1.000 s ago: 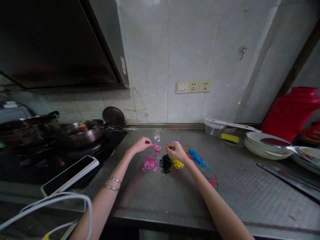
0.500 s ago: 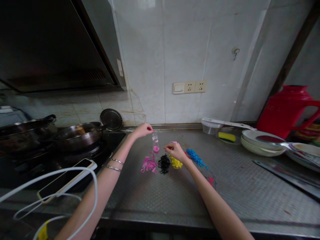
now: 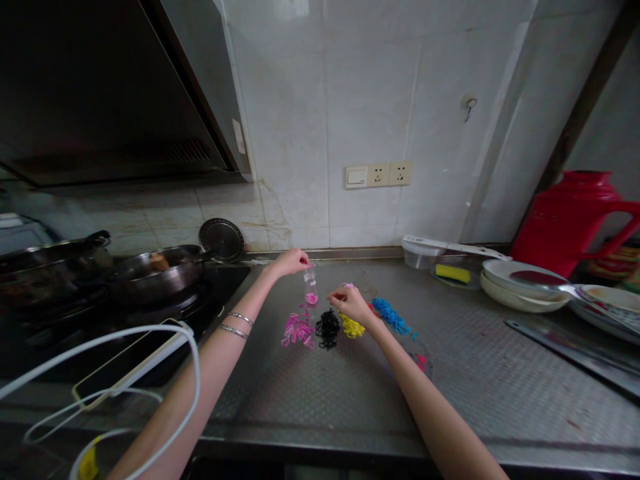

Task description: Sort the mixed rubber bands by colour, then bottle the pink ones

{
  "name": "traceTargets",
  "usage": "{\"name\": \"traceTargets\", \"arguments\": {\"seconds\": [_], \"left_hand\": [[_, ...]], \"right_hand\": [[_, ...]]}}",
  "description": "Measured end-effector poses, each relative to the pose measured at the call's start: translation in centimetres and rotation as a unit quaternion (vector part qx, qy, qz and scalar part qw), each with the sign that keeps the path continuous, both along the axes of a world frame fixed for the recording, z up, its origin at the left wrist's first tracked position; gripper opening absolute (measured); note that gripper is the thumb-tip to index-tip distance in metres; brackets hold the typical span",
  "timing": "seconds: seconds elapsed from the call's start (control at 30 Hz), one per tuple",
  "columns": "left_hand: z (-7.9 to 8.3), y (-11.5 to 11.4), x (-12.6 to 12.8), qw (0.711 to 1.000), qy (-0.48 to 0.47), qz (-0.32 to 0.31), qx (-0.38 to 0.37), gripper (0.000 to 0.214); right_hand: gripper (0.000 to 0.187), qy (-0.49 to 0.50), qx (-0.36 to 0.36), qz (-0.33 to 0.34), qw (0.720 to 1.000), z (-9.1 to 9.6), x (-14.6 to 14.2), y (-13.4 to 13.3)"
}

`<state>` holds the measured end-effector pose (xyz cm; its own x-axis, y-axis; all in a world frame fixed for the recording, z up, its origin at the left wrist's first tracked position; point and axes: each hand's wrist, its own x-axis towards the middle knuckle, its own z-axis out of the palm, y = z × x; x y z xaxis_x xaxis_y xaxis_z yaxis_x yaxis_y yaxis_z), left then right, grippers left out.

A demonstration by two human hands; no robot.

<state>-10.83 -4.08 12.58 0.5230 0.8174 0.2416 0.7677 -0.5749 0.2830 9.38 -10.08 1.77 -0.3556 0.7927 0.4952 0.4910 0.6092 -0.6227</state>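
My left hand (image 3: 294, 261) is closed, its fingertips pinched at the top of a small clear bottle (image 3: 311, 283). The bottle stands near the back of the counter with pink bands at its bottom. A bit of pink shows by those fingertips; I cannot make out what it is. My right hand (image 3: 353, 303) hovers over the yellow bands (image 3: 354, 327), thumb and fingers pinched together, and whatever they hold is too small to name. Heaps of pink bands (image 3: 297, 330), black bands (image 3: 328, 328) and blue bands (image 3: 390, 315) lie around the hands.
Left are a stove with a pan (image 3: 155, 273), a white-edged device (image 3: 135, 363) and a white cable (image 3: 195, 373). On the right stand bowls (image 3: 523, 300), a yellow sponge (image 3: 453, 274), a knife-like blade (image 3: 565, 350) and a red thermos jug (image 3: 563, 223).
My left hand has shifted slightly right and down at the bottle's top. The right hand stays nearly still, and the view has moved a little.
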Motion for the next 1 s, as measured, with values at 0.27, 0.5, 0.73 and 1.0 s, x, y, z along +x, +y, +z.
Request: {"name": "traceTargets", "arguments": {"seconds": [0.27,0.5,0.73,1.0], "left_hand": [[-0.4,0.0,-0.2,1.000,-0.019,0.004,-0.008,0.029],[-0.5,0.3,-0.1,1.000,-0.028,0.001,-0.008,0.023],[-1.2,0.0,-0.9,0.994,-0.103,0.023,0.023,0.029],[-9.9,-1.1,-2.9,0.915,-0.346,0.184,-0.098,0.049]], "right_hand": [[0.022,0.001,-0.009,-0.005,1.000,0.0,0.0,-0.1],[0.023,-0.012,-0.011,0.000,1.000,-0.1,0.0,0.0],[0.023,-0.014,-0.004,-0.003,1.000,-0.2,0.0,0.1],[0.021,-0.080,0.037,0.003,0.996,-0.3,-1.0,-1.0]]}}
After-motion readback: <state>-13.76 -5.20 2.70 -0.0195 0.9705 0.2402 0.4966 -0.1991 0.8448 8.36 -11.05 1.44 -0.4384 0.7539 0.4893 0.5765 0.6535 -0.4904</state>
